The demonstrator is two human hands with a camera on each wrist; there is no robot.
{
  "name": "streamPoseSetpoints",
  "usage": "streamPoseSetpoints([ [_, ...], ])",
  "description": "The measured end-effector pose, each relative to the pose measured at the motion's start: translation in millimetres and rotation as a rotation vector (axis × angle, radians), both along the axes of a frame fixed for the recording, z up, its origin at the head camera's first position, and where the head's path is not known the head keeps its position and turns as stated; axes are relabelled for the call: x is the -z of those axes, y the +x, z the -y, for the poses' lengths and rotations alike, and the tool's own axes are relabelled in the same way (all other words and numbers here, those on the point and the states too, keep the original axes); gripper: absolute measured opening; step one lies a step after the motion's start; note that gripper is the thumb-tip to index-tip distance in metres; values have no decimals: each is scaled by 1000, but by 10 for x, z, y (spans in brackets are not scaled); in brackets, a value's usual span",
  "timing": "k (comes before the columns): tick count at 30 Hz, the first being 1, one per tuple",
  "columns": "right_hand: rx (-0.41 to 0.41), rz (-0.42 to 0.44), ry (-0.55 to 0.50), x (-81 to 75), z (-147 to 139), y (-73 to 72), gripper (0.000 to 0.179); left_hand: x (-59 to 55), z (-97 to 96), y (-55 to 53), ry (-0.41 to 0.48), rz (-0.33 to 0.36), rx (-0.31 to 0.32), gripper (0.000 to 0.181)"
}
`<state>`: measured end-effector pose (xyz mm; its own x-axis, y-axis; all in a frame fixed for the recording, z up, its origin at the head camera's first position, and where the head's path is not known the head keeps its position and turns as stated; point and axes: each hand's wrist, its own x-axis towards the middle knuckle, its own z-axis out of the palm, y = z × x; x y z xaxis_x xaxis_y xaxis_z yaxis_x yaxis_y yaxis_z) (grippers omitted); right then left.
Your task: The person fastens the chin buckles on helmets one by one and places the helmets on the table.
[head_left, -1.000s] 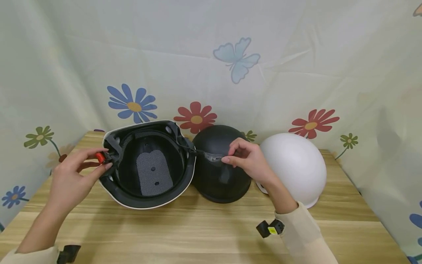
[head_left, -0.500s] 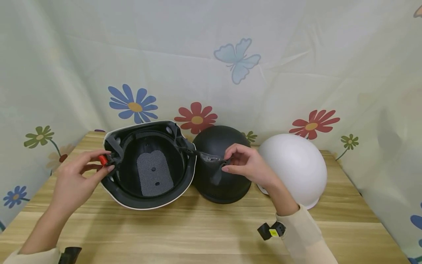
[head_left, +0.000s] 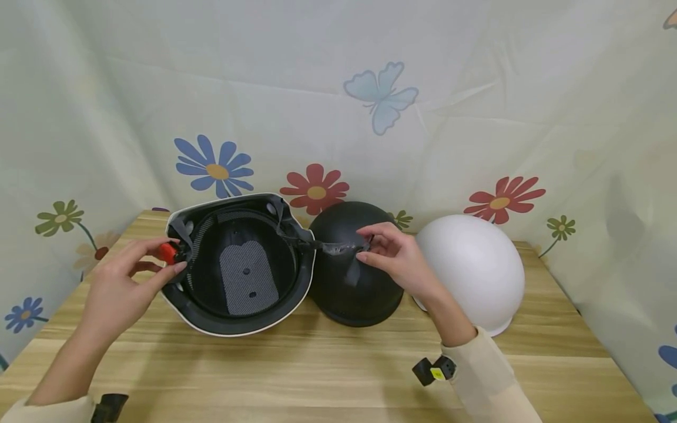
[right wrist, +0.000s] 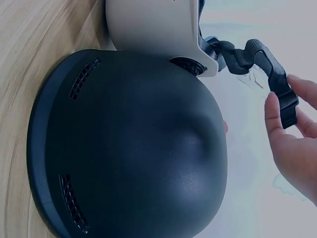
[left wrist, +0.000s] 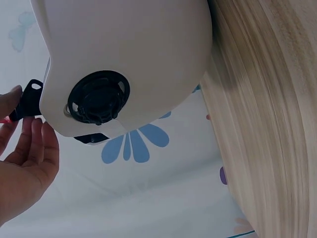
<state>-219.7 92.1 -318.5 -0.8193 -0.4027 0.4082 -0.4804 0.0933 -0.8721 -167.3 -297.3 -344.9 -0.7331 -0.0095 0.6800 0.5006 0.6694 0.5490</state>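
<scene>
A white helmet [head_left: 234, 325] lies upside down at the left of the table, its black padded inside facing up. At its left rim my left hand [head_left: 113, 291] pinches a red-and-black buckle [head_left: 169, 252] between thumb and fingers. The left wrist view shows the buckle's black part [left wrist: 30, 103] sticking out beside the shell. A black webbing strap [right wrist: 273, 69] runs from the helmet's other side, twisted, to my right hand [head_left: 404, 258]. Thumb and fingers there pinch the black plastic fitting [right wrist: 288, 105] at its end, above a black helmet [head_left: 365, 299].
The black helmet stands dome up, close against the white one. To its right is another white helmet [head_left: 471, 264], also dome up, partly behind my right forearm. All stand on a wooden table [head_left: 296, 376] before a flowered curtain [head_left: 476, 70].
My left hand has shifted slightly right with the buckle. My right hand has moved a little left, its grip on the strap end changing, and the strap's loose tail now hangs below it.
</scene>
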Motion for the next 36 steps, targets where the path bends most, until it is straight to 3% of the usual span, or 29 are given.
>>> streamPoseSetpoints([
  [9, -2, 55, -46, 3, 118, -19, 46, -6, -42, 18, -29, 22, 38, 43],
  [21, -5, -33, 48, 7, 236, -32, 46, 17, -82, 15, -21, -23, 82, 42],
  [27, -12, -37, 46, -22, 317, -29, 48, 20, -100, 30, -31, -24, 72, 42],
  [36, 6, -136, 150, -27, 441, -22, 43, 25, -108, 81, -37, 14, 43, 45],
])
